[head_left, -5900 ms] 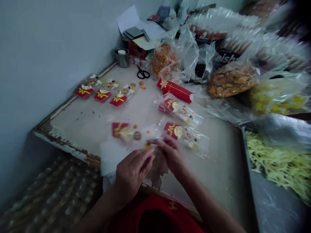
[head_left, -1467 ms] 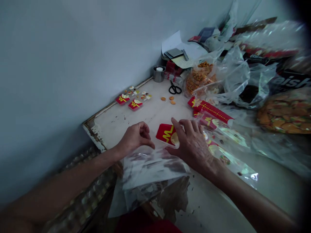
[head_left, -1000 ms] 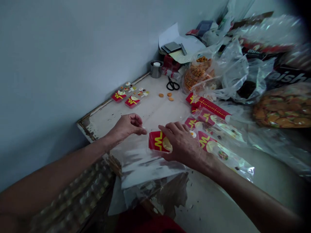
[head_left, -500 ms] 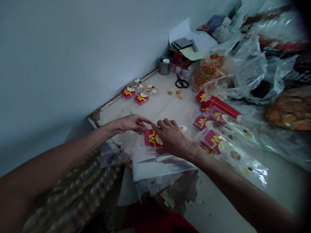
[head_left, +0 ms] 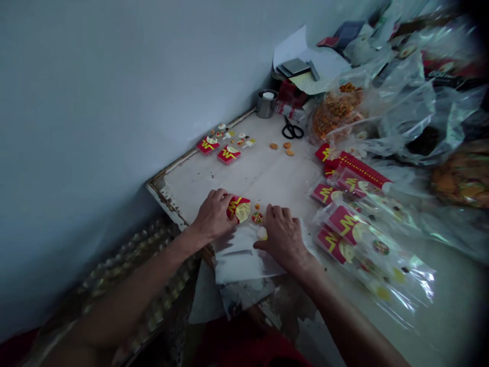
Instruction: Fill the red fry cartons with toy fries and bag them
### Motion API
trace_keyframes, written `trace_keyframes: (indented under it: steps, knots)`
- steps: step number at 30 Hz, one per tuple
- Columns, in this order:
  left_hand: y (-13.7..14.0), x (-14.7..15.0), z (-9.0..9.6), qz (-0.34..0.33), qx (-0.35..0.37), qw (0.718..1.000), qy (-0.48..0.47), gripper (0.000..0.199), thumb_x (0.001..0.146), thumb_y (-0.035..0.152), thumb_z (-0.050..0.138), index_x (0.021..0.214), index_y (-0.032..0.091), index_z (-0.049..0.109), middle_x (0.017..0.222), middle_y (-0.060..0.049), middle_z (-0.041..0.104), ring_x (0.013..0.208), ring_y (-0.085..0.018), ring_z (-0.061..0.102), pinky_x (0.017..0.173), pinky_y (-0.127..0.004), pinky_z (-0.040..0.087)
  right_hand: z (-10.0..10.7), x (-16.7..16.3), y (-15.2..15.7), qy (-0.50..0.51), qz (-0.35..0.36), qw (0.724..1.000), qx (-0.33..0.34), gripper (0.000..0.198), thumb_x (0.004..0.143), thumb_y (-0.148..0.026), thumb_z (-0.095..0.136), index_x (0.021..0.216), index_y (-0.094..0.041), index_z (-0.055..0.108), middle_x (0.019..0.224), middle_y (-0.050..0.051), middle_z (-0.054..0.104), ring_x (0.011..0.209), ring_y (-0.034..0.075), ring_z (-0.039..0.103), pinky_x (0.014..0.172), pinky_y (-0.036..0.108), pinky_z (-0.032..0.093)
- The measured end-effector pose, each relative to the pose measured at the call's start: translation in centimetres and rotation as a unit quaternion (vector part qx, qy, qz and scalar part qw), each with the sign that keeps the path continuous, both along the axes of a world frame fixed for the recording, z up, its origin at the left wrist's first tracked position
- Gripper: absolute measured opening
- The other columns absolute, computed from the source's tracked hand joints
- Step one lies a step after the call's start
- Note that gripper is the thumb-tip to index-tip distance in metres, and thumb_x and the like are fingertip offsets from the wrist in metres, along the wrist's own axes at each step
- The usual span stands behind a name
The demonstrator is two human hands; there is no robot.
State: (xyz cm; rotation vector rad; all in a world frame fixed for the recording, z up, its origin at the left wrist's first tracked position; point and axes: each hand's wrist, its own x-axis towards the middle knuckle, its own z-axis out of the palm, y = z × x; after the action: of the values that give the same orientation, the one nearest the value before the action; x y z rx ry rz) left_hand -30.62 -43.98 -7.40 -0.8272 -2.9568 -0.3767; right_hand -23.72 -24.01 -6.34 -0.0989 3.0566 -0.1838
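A clear plastic packet with a red card (head_left: 237, 208) marked in yellow, and small food-shaped pieces (head_left: 257, 217), lies across the middle of the work surface. My left hand (head_left: 214, 214) is closed on its red end, fingers at the far edge and thumb at the near one. My right hand (head_left: 283, 233) is curled round the other end, its thumb on the near side. The right fingers cover part of the packet. Close below the hands is a stack of clear plastic bags (head_left: 244, 267) at the table's front edge.
Two similar packets (head_left: 229, 153) lie near the wall. Several more packets (head_left: 346, 224) are piled at right. Black scissors (head_left: 293, 128), a metal cup (head_left: 266, 104) and small tan pieces (head_left: 287, 146) sit further back. Bulky plastic bags (head_left: 336, 114) crowd the right. Egg trays or similar ridged stacks (head_left: 133, 260) stand below left.
My left hand has come down onto the red end of the packet. My right hand has shifted right, uncovering the red card and small pieces. The view has shifted slightly.
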Motion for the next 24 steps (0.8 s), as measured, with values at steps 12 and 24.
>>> trace_keyframes:
  steps: [12,24]
  knots:
    - [3.8,-0.1,2.1,0.047,-0.036,0.998,-0.028,0.015,0.089,0.019,0.055,0.082,0.017,0.069,0.087,-0.010,0.072,0.081,-0.022,0.065,0.073,-0.032,0.045,-0.4,1.8,-0.9,0.096,-0.039,0.986,-0.129,0.082,0.065,-0.037,0.084,0.134,-0.007,0.051,0.117,0.021,0.058,0.106,0.035,0.048,0.090,0.048,0.047]
    - [2.5,1.6,2.7,0.142,0.213,0.961,-0.101,0.005,0.076,0.021,0.067,0.075,0.019,0.071,0.070,-0.001,0.072,0.064,-0.014,0.064,0.066,-0.025,0.047,-2.4,3.1,3.0,-0.188,-0.227,0.575,-0.763,0.052,0.068,-0.059,0.080,0.090,-0.013,0.074,0.081,0.007,0.072,0.045,0.004,0.036,0.041,0.022,0.020]
